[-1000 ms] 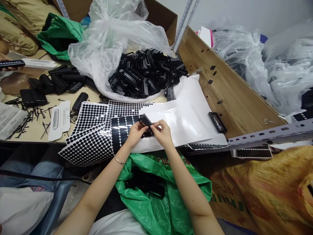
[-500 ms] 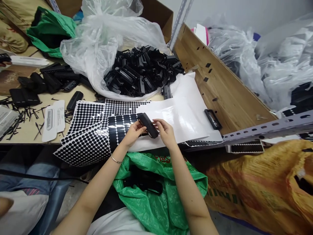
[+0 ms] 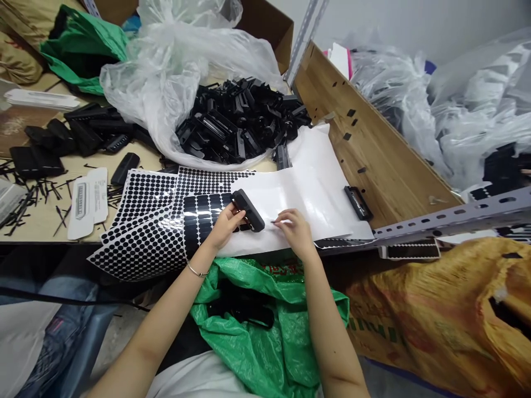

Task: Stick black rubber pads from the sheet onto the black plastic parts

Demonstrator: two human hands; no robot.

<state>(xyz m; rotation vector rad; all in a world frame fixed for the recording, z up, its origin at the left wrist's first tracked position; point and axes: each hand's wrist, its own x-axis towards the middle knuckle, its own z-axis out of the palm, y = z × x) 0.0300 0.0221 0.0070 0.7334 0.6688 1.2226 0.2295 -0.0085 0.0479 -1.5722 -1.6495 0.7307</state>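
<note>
Above the white sheet (image 3: 309, 177), close to the front edge of the tabletop (image 3: 78, 163), the left hand (image 3: 224, 225) holds a black case (image 3: 249, 211). Its thumb and fingers are closed around the upper left end of this case, which lies slantwise, with its other end pointing toward the right hand (image 3: 295, 231). The right hand is apart from the case, just beside it. Its thumb and first fingers come near together in a pinch; a small dark bit (image 3: 272, 222) shows at their tips, but I cannot tell whether it is gripped.

Beside the left hand, a sheet with black strips (image 3: 199, 221) curves up and shines, and next to it lie the sheets with black dots (image 3: 151, 193). Behind them, a heap of black parts (image 3: 244, 119) spreads out at the mouth of a clear plastic bag (image 3: 155, 83). To the right, one black part (image 3: 357, 203) rests near the foot of a wooden board (image 3: 373, 132). Below the hands, between the forearms, a green bag (image 3: 290, 309) stands open, with dark things (image 3: 240, 307) inside.
</note>
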